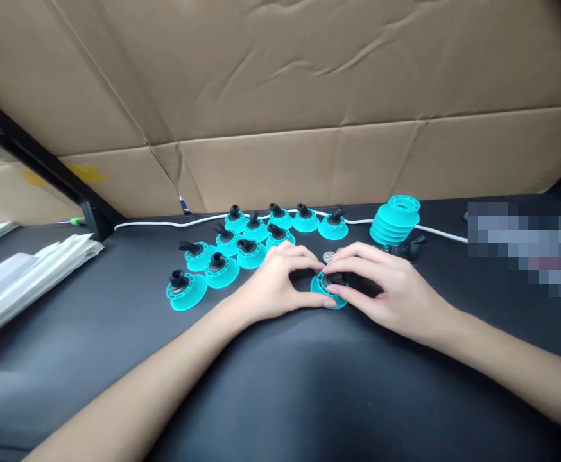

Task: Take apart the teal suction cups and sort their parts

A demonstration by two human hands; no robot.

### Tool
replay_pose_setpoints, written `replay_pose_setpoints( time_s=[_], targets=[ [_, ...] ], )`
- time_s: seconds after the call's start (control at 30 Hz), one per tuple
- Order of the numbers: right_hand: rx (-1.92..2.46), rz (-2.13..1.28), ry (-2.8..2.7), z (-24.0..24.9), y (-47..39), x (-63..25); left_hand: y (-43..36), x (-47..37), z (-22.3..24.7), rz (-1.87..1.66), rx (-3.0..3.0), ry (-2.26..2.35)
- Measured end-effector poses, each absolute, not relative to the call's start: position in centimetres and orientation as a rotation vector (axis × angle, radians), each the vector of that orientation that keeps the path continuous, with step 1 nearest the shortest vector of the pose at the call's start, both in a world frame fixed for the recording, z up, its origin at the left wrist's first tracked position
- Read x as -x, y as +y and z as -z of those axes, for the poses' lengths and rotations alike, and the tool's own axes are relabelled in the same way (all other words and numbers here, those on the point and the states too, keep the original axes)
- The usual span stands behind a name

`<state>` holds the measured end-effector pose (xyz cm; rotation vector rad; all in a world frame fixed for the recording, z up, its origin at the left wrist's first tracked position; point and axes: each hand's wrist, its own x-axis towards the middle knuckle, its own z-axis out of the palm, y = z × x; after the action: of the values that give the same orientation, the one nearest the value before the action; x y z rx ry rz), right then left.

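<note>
A turquoise cone-shaped base (319,289), like a suction cup with a slotted rim, sits on the black table between my hands. My left hand (280,282) grips its left side, thumb at the front and fingers behind. With its fingertips, my right hand (386,282) pinches a black knob-like piece (336,278) at the top of this base; the fingers partly hide it. A small round metal disc (329,256) lies just behind. To the left and behind stand several like turquoise bases (221,272), each with a black swivel piece on top.
A stack of turquoise bases (396,221) stands at the back right, with loose black pieces (410,248) before it. A white cable (165,224) runs along the back by the cardboard wall (280,167). White papers (34,282) lie at left beside a black frame post (44,163).
</note>
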<state>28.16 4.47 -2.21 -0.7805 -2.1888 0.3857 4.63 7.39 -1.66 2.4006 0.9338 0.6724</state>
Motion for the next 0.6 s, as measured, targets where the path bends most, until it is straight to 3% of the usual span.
replay_pose_setpoints(
  time_s=[0.6],
  targets=[
    [0.808, -0.378, -2.175, 2.16, 4.39, -28.12, 7.46, -4.62, 1.74, -0.667, -2.406, 0.935]
  ],
)
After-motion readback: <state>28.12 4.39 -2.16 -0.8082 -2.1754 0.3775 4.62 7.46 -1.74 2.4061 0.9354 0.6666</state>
